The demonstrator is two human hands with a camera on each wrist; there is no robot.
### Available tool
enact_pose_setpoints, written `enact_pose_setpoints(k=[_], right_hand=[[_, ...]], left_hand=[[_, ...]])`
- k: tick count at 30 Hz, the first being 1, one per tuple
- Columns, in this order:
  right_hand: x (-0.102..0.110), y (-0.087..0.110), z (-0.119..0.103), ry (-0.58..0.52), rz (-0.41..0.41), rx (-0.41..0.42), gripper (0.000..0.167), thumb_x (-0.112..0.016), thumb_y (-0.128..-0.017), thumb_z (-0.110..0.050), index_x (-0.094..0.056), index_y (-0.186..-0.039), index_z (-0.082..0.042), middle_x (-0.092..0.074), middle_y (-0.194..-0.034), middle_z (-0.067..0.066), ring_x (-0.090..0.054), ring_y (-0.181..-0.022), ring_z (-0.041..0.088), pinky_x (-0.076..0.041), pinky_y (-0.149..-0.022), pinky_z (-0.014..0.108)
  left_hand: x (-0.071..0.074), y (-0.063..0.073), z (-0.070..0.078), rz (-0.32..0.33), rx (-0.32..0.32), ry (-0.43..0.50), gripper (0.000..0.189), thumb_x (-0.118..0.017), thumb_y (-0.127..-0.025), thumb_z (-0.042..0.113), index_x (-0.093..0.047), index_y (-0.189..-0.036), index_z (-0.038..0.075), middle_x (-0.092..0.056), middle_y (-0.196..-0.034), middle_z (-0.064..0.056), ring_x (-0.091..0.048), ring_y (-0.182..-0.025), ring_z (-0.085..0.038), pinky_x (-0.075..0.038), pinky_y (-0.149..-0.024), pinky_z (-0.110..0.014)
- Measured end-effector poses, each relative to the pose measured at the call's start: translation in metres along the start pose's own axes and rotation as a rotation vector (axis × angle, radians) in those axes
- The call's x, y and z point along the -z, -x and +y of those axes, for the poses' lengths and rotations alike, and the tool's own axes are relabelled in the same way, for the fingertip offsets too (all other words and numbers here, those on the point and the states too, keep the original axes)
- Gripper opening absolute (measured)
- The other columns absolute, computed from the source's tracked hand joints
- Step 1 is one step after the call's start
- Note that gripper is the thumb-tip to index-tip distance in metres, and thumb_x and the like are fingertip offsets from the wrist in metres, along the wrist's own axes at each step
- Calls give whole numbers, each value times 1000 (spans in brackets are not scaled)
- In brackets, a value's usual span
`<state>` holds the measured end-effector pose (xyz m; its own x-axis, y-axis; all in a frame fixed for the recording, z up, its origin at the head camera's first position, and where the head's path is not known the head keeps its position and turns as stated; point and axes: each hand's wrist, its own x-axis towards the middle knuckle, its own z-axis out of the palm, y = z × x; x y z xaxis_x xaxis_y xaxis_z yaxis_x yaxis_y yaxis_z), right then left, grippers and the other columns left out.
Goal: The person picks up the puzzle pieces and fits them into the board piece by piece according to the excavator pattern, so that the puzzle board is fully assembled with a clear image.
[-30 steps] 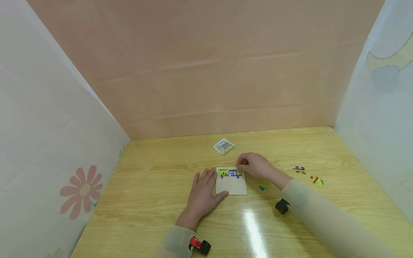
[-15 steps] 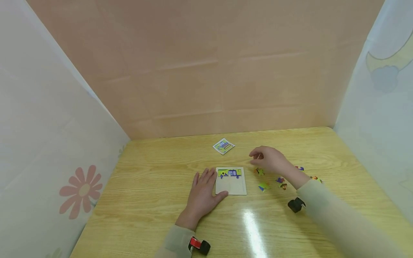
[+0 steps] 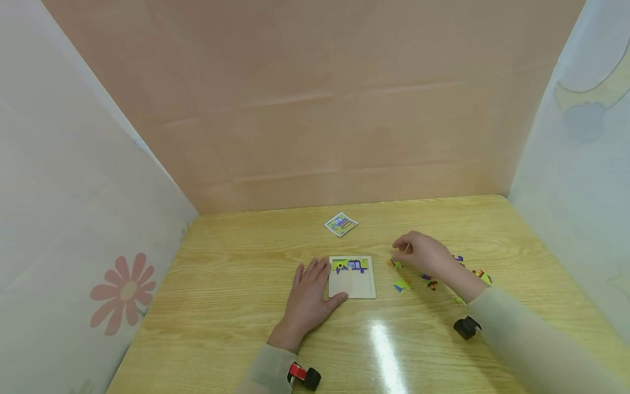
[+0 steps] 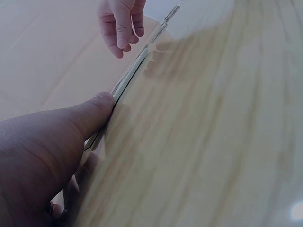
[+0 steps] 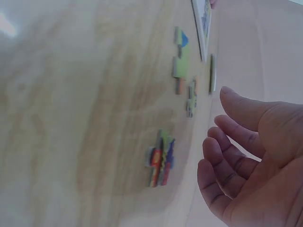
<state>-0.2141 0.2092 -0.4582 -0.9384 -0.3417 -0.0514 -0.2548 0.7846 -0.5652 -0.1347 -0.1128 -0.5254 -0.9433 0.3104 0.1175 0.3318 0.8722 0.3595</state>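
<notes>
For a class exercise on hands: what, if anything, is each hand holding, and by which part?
Nothing is gripped: the left hand only touches the puzzle tray at its left side; the right hand is empty.

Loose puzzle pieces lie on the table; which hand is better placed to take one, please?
Probably the right hand: it hovers empty near the pieces, while the left hand touches the tray.
</notes>
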Motion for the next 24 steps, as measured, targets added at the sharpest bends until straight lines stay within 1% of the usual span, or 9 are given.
enact_pose_setpoints(k=[7,9,11,14,19,21,24], right_hand=[[-5,9,0,41,20,-15,37,-84,-101,-31,-79,-124,-3,-71,-102,1,-64,-89,19,-55,-71,39],[-6,11,1,51,26,-14,38,-85,-100,-31,-79,-124,-3,-71,-101,2,-64,-89,20,-55,-71,39],[-8,13,3,60,42,-8,38,-87,-98,-31,-80,-123,-3,-72,-103,2,-65,-90,21,-57,-73,42],[-9,15,7,73,65,7,39,-88,-96,-32,-80,-121,-2,-74,-107,6,-68,-94,25,-60,-79,50],[-11,17,10,83,77,5,42,-90,-94,-34,-80,-119,-3,-76,-115,12,-72,-107,35,-60,-91,59],[-13,18,10,85,75,5,42,-91,-93,-35,-80,-118,-3,-76,-117,13,-72,-110,38,-60,-93,61],[-15,18,11,97,80,10,43,-92,-92,-38,-80,-115,-4,-75,-116,14,-71,-109,39,-60,-93,62]], left_hand=[[0,0,0,-6,6,9,87,-68,-104,63,-50,-165,5,-41,-176,-9,-29,-166,-30,-11,-137,-56],[0,0,0,-7,7,7,87,-68,-104,64,-50,-166,5,-40,-176,-9,-29,-166,-29,-11,-137,-56],[0,0,0,-8,7,7,87,-68,-104,64,-50,-166,5,-40,-176,-9,-28,-166,-29,-11,-137,-55],[-1,0,0,-7,7,5,87,-67,-104,64,-50,-166,5,-41,-175,-10,-29,-166,-29,-11,-137,-56],[0,0,0,-12,10,1,88,-67,-104,64,-49,-166,5,-40,-176,-9,-28,-166,-29,-10,-137,-55],[0,0,0,-13,11,2,88,-67,-104,64,-49,-166,5,-40,-176,-9,-28,-166,-29,-10,-137,-55],[-1,0,0,-13,12,-2,88,-67,-105,65,-49,-166,5,-40,-176,-9,-28,-166,-29,-10,-137,-55]])
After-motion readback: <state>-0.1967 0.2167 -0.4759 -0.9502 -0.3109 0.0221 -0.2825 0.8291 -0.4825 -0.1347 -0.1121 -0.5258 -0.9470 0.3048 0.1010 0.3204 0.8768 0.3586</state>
